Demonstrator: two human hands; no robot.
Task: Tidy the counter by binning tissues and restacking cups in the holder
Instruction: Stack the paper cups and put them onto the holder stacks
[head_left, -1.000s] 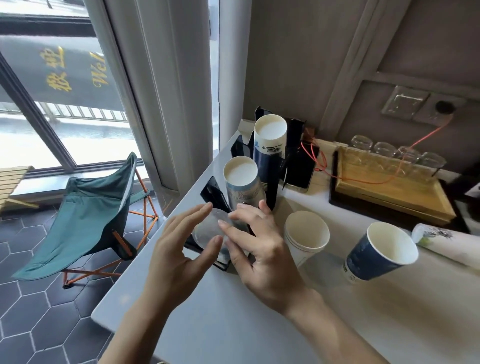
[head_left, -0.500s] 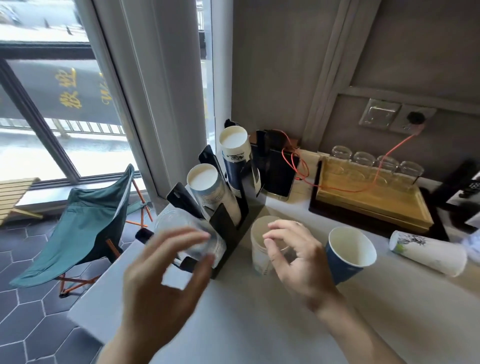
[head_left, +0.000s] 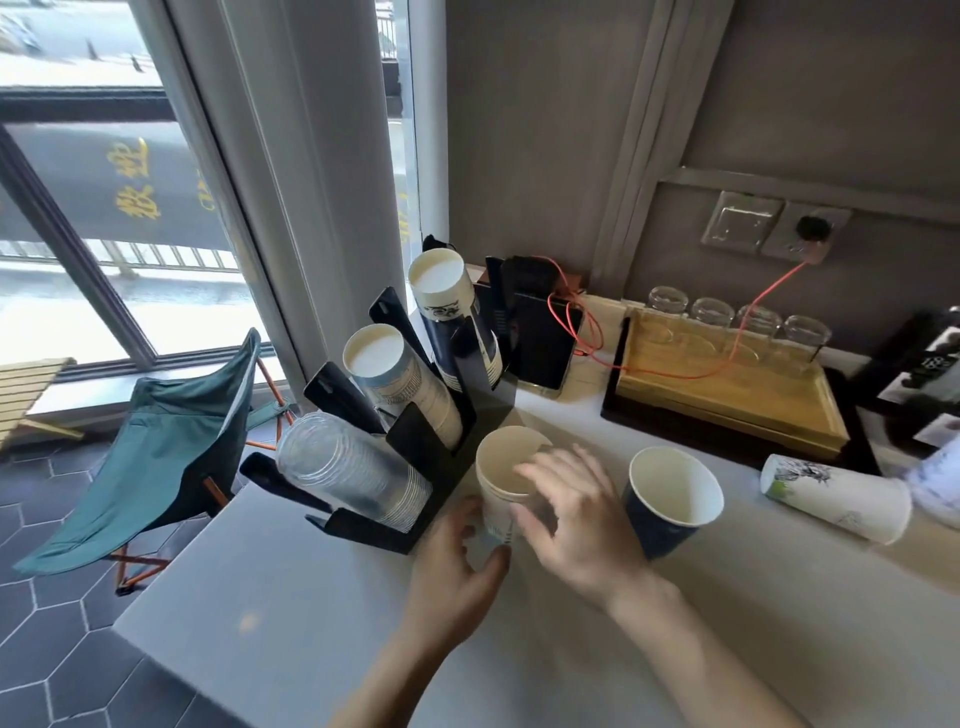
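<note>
Both hands close round the white paper cup (head_left: 506, 470) on the worktop (head_left: 291, 597): left hand (head_left: 457, 566) cupping its base, right hand (head_left: 576, 512) spread, blurred, steadying its rim, likely for lifting. Beyond the grip, leftward, the holder (head_left: 415, 441) cradles stacks; the blue cup (head_left: 670, 499) waits rightward.

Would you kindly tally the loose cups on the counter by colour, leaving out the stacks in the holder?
White upright cup, between both hands: 1
Dark blue upright cup: 1
White printed cup lying on its side: 1
Total: 3
</note>
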